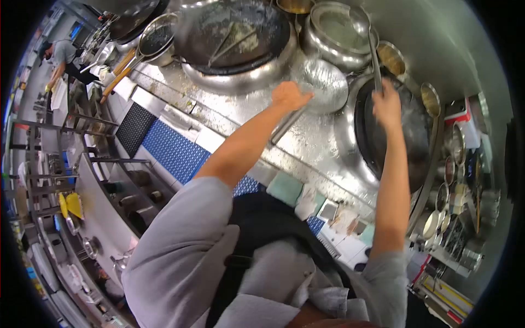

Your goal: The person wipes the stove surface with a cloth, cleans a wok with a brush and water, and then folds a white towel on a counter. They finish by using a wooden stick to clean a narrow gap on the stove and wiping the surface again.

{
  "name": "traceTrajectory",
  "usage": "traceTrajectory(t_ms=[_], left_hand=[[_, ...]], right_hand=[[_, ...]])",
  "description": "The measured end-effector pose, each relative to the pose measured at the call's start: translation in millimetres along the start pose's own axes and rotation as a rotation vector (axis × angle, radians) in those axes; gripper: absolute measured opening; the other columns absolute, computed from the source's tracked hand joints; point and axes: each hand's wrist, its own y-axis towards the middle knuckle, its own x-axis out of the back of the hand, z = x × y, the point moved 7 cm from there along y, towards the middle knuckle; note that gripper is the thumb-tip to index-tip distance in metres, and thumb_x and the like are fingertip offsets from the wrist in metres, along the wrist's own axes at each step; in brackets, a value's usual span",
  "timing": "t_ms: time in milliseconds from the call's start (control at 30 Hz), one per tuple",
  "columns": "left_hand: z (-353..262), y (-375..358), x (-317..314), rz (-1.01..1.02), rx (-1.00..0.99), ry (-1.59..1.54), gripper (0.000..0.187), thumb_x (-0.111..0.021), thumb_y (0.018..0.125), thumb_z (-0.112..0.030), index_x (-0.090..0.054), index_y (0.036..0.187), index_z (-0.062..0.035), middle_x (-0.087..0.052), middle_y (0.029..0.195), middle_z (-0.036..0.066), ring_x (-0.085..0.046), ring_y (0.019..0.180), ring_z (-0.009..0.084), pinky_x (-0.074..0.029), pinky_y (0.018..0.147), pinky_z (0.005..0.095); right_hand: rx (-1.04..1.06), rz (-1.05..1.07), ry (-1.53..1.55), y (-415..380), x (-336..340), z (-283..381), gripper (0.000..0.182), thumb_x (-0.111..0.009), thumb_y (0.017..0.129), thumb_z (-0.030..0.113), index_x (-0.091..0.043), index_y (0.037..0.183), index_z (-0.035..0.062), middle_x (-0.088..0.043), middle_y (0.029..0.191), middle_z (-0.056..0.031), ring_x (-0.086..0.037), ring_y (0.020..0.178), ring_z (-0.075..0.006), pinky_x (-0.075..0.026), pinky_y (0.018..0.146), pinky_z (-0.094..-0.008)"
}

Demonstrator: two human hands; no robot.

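We see the left hand (289, 95) clenched around the handle of a round wire strainer (326, 85), whose bowl hangs blurred over the steel counter (306, 143) between 2 woks. The right hand (387, 104) is closed on the long handle of a ladle (374, 54), which rises toward the far side and ends over a steel bowl (334, 33). Just right of the strainer lies the dark wok (399, 131), with the right hand above its left part. On the far left of the strainer sits a larger wok (238, 38) holding scraps and 2 thin utensils. A mesh skimmer with a wooden handle (136, 54) rests further left. Small sauce pots (392, 57) line the far right rim, and more containers (456, 202) crowd the right edge near the wall. Blue floor mats (172, 150) run along the near side of the range. Another person (63, 54) works well apart at the far left.
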Motion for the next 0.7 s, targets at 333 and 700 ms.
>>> traceTrajectory(t_ms=[333,700], left_hand=[[75.5,-76.5,-26.3,0.159,-0.082,0.226,0.05,-0.067,0.095,-0.032,-0.058,0.137,-0.0056,-0.068,0.118,0.03,-0.066,0.112,0.0441,-0.052,0.097,0.0531],[5.1,-23.4,-126.0,0.295,0.314,-1.105,0.036,-0.059,0.103,-0.037,-0.07,0.119,-0.006,-0.071,0.099,0.012,-0.066,0.081,0.0282,-0.058,0.074,0.0412]], right_hand=[[-0.533,0.31,1.383,13.6,-40.3,-0.7,0.009,-0.058,0.098,0.005,-0.054,0.097,-0.0026,-0.064,0.088,-0.0149,-0.054,0.061,-0.0148,-0.042,0.049,-0.0284],[-0.598,0.387,1.355,-162.8,45.4,73.1,0.032,-0.06,0.097,0.011,-0.052,0.125,-0.0026,-0.064,0.087,-0.0102,-0.052,0.055,-0.0091,-0.042,0.04,-0.0237]])
